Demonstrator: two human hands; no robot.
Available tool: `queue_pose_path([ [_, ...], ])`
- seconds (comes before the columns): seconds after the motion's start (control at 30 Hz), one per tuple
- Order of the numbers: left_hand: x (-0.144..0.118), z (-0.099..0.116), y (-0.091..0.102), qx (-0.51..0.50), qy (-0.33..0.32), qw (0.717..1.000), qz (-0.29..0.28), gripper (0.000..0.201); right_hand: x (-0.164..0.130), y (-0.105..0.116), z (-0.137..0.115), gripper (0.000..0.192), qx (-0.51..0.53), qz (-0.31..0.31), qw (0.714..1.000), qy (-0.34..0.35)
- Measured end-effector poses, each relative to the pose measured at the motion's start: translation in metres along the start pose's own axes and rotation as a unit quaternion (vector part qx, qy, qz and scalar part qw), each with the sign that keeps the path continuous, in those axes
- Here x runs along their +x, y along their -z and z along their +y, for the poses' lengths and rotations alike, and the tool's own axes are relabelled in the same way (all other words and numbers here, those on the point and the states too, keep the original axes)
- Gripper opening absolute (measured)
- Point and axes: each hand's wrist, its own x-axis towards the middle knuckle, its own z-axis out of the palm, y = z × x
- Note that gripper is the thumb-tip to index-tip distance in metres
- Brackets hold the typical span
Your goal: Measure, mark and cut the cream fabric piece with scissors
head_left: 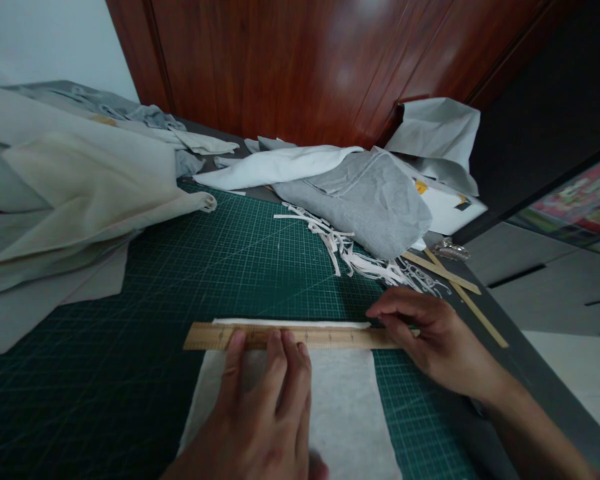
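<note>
A wooden ruler (330, 338) lies across a piece of pale fabric (347, 400) on a green cutting mat (240, 267). Along the ruler's far edge shows a narrow white strip of the same fabric. My left hand (265, 407) rests on the ruler with its fingers stretched out, pressing it down over the cloth. At the ruler's right end is my right hand (430, 337), thumb and forefinger drawn together near the strip's right corner. Whatever is between those fingertips, if anything, is too small to make out.
Thin white offcuts (365, 260) lie beyond the ruler. Grey folded cloth (360, 200) and a white roll of cloth (290, 163) are behind them. Cream fabric (80, 180) is heaped at left. Wooden strips (465, 300) and a clear hair claw (450, 249) lie at right.
</note>
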Motion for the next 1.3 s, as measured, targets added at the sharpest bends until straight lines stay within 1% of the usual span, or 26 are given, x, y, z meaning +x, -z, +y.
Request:
queue_pose_path([
  [0.1,0.002,-0.002,0.007,0.012,-0.007,1.0,0.014,0.071,0.02,-0.003,-0.012,0.017,-0.012,-0.039,0.999,0.018],
  [0.2,0.004,-0.002,0.014,0.011,-0.002,1.0,0.014,0.072,0.045,-0.013,-0.023,0.014,0.029,-0.081,0.996,0.009],
  [0.3,0.006,-0.001,0.019,-0.01,-0.002,1.0,0.01,0.075,0.067,-0.028,-0.033,0.022,0.08,-0.168,0.983,-0.011],
  [0.37,0.005,0.0,0.021,-0.022,0.005,1.0,0.006,0.071,0.075,-0.036,-0.038,0.022,0.081,-0.22,0.972,-0.015],
  [0.4,0.004,0.001,0.023,-0.028,0.007,1.0,0.003,0.069,0.077,-0.039,-0.039,0.022,0.075,-0.236,0.969,-0.016],
  [0.47,0.002,0.001,0.027,-0.038,0.011,0.999,0.002,0.068,0.077,-0.042,-0.04,0.021,0.061,-0.246,0.967,-0.021],
  [0.53,0.0,0.002,0.032,-0.036,0.011,0.999,0.007,0.069,0.074,-0.042,-0.038,0.022,0.041,-0.242,0.969,-0.028],
  [0.6,-0.002,0.005,0.037,-0.033,-0.006,0.999,0.019,0.063,0.068,-0.04,-0.035,0.022,0.004,-0.224,0.974,-0.04],
  [0.73,-0.007,0.019,0.041,-0.09,-0.087,0.992,0.026,0.033,0.055,-0.026,-0.024,0.022,-0.093,-0.157,0.979,-0.088],
  [0.8,-0.01,0.028,0.04,-0.121,-0.107,0.987,0.014,0.025,0.044,-0.018,-0.018,0.022,-0.133,-0.136,0.974,-0.12],
  [0.87,-0.014,0.033,0.039,-0.142,-0.106,0.984,0.002,0.024,0.029,-0.01,-0.012,0.024,-0.159,-0.131,0.968,-0.146],
  [0.93,-0.019,0.034,0.038,-0.135,-0.111,0.985,0.009,0.021,0.011,-0.004,-0.009,0.023,-0.176,-0.132,0.962,-0.161],
  [1.0,-0.026,0.031,0.04,-0.114,-0.133,0.984,0.029,0.011,-0.009,0.0,-0.007,0.023,-0.184,-0.135,0.959,-0.17],
  [1.07,-0.033,0.026,0.045,-0.105,-0.151,0.982,0.038,0.006,-0.027,0.002,-0.006,0.027,-0.187,-0.131,0.957,-0.176],
  [1.17,-0.041,0.02,0.056,-0.123,-0.135,0.983,0.001,0.008,-0.045,0.005,-0.007,0.03,-0.196,-0.109,0.958,-0.178],
  [1.23,-0.043,0.019,0.065,-0.143,-0.126,0.981,-0.037,0.01,-0.051,0.006,-0.013,0.031,-0.211,-0.069,0.959,-0.177],
  [1.3,-0.044,0.017,0.075,-0.16,-0.108,0.979,-0.07,0.016,-0.052,0.003,-0.026,0.034,-0.224,-0.019,0.959,-0.171],
])
